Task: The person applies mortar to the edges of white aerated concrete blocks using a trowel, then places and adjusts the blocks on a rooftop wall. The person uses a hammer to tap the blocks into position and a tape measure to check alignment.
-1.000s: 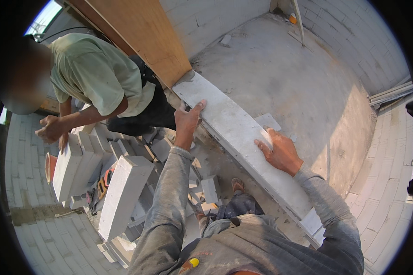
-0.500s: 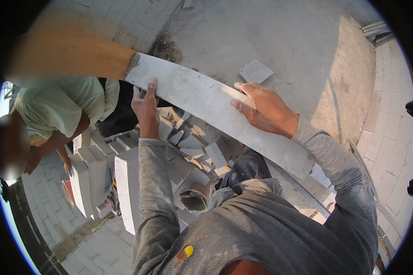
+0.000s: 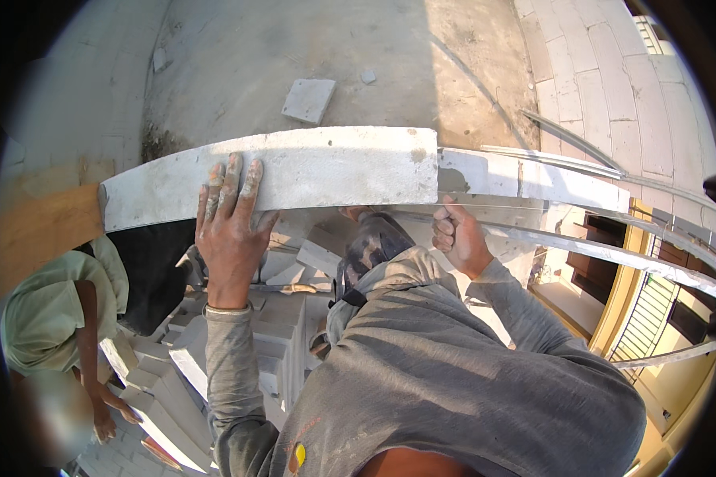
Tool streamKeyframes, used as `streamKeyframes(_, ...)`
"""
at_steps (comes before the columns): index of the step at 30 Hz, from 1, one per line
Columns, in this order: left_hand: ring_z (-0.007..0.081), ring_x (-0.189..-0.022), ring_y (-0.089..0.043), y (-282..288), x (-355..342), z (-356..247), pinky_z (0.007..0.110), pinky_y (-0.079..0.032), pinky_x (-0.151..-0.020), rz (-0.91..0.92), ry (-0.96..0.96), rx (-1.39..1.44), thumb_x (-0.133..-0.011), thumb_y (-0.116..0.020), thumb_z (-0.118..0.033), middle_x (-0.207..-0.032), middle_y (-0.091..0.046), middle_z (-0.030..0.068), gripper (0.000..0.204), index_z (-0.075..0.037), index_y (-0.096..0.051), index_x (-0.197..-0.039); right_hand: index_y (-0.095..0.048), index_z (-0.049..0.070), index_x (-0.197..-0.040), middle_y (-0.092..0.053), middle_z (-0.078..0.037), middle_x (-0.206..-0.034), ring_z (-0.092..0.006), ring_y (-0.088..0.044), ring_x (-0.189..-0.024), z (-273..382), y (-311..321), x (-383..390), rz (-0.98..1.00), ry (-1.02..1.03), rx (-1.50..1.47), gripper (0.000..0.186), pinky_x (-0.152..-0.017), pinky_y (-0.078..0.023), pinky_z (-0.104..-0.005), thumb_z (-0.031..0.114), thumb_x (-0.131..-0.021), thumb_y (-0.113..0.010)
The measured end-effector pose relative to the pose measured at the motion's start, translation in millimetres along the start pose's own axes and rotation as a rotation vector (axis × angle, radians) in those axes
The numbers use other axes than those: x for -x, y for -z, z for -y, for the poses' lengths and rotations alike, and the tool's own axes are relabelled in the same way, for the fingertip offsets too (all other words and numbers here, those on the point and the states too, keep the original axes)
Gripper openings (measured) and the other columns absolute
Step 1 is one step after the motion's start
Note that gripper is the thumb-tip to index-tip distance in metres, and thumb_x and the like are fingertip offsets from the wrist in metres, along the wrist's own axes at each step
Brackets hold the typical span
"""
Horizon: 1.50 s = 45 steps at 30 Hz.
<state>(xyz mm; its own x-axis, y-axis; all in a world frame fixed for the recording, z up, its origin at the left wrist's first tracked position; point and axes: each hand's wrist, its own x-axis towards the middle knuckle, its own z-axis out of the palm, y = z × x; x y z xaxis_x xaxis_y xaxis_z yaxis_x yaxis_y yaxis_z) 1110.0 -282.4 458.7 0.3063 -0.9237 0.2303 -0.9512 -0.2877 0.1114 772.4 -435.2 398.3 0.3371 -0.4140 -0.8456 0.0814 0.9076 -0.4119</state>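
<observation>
The floor (image 3: 358, 48) spreads beyond the wall. The block (image 3: 350, 167) runs between the board (image 3: 44, 222) and the next block (image 3: 485, 171). Stacked blocks (image 3: 167, 413) stand at lower left, near a reddish tub (image 3: 161, 452), its contents hidden. The left hand (image 3: 232, 226) lies spread on the block; the right hand (image 3: 460, 238) is curled closed by a line (image 3: 505, 207); whether it pinches this, I cannot tell.
</observation>
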Motion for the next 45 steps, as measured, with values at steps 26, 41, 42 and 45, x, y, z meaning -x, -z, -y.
streamKeyframes(26, 0.0331, -0.139, -0.053, 1.9, 0.1, 4.9, 0.049, -0.046, -0.112, -0.021, -0.05, 0.005, -0.065, -0.091, -0.038, -0.15, -0.056, 0.0084, 0.085, -0.025, -0.061, -0.144, -0.058, 0.004, -0.112, -0.046, -0.003, -0.088, -0.0166, -0.042, -0.076, -1.2, -33.9, -69.3, -0.242, 0.352, -0.538, 0.036, -0.064, -0.039, -0.0323, 0.038, -0.102, -0.051)
streamKeyframes(41, 0.0324, -0.137, -0.054, 1.2, 6.6, 12.8, 0.042, -0.048, -0.111, -0.083, 0.086, 0.016, -0.066, -0.09, -0.035, -0.15, -0.056, 0.0119, 0.086, -0.028, -0.058, -0.146, -0.068, 0.001, -0.078, -0.051, 0.002, -0.06, -0.0051, -0.035, -0.05, 40.2, -205.0, 29.9, 0.788, 1.129, 0.709, 0.045, -0.048, -0.027, -0.0272, 0.033, -0.106, -0.052)
streamKeyframes(42, 0.0319, -0.137, -0.054, 1.7, 7.5, 12.6, 0.042, -0.048, -0.111, -0.099, 0.092, -0.002, -0.066, -0.089, -0.035, -0.15, -0.056, 0.0115, 0.085, -0.027, -0.058, -0.146, -0.068, 0.002, -0.078, -0.046, 0.004, -0.058, -0.0042, -0.034, -0.05, 39.1, -201.5, 28.2, 0.817, 1.057, 0.618, 0.044, -0.048, -0.025, -0.0266, 0.031, -0.106, -0.051)
streamKeyframes(45, 0.0306, -0.137, -0.054, 4.5, 7.8, 10.9, 0.041, -0.049, -0.111, -0.021, 0.143, -0.023, -0.072, -0.086, -0.036, -0.15, -0.056, 0.0101, 0.077, -0.026, -0.06, -0.144, -0.067, 0.001, -0.086, -0.04, 0.006, -0.058, -0.0031, -0.031, -0.053, 25.9, -196.8, 26.4, 0.601, 0.815, 0.766, 0.037, -0.05, -0.024, -0.0245, 0.027, -0.107, -0.052)
